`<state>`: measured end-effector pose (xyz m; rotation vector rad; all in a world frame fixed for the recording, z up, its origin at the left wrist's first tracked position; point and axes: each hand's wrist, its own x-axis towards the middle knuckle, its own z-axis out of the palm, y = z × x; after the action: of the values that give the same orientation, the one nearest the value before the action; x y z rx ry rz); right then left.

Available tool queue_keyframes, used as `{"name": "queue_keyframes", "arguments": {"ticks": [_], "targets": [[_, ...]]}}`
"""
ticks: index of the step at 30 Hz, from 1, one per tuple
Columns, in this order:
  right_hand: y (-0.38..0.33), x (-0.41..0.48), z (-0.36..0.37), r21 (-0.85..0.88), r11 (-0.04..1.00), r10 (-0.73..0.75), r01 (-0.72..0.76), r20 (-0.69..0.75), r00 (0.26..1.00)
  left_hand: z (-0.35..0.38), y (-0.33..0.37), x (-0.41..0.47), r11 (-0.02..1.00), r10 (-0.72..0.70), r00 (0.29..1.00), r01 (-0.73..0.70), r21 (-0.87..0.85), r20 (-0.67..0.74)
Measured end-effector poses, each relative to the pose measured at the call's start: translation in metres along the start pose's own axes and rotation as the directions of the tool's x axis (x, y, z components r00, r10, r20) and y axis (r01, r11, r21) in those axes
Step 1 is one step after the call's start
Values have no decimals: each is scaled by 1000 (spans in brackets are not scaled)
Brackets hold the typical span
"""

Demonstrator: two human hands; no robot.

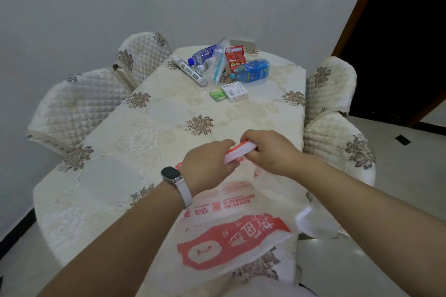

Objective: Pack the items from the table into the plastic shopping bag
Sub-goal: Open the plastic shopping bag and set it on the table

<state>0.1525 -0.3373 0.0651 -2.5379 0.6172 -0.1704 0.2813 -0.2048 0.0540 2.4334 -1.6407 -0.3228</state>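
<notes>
Bag: the plastic shopping bag (231,236), white with red print, lay flat on the near end of the table (156,128).
Left hand (207,164): fingers curled, gripping the bag's bunched top; watch (170,174) on the wrist.
Right hand (270,152): pinched the same bunched top, just beside the left.
Items: water bottle (204,54), blue bottle (253,70), red pouch (234,58), white tube (190,73), white box (234,91) and green packet (218,94) were clustered at the far end, well apart from the bag.

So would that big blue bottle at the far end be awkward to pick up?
Likely heavy for its size: the blue bottle looks full of liquid. Lying on its side, it might roll if pushed. Its smooth plastic may be slippery.
</notes>
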Motion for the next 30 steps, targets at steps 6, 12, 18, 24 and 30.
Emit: {"name": "queue_keyframes", "arguments": {"ticks": [6, 12, 18, 24, 30], "targets": [[35, -11, 3, -234, 972, 23, -3, 85, 996, 6, -16, 18, 958, -98, 991, 68, -280, -95], [50, -11, 21, 52, 964, 259, -262, 63, 964, 1, -39, 22, 941, -176, 973, 121, -316, -149], [39, -5, 7, 295, 908, 337, -296, -97, 936, 3, -60, 9, 986, -150, 982, 139, -97, -118], [29, -5, -14, -45, 984, 164, -173, -150, 975, -18, -61, -5, 920, -181, 982, 188, -344, 52], [34, 1, -8, -53, 988, 146, -146, -11, 989, -22, -60, -13, 898, -120, 988, 149, -414, 94]]}}
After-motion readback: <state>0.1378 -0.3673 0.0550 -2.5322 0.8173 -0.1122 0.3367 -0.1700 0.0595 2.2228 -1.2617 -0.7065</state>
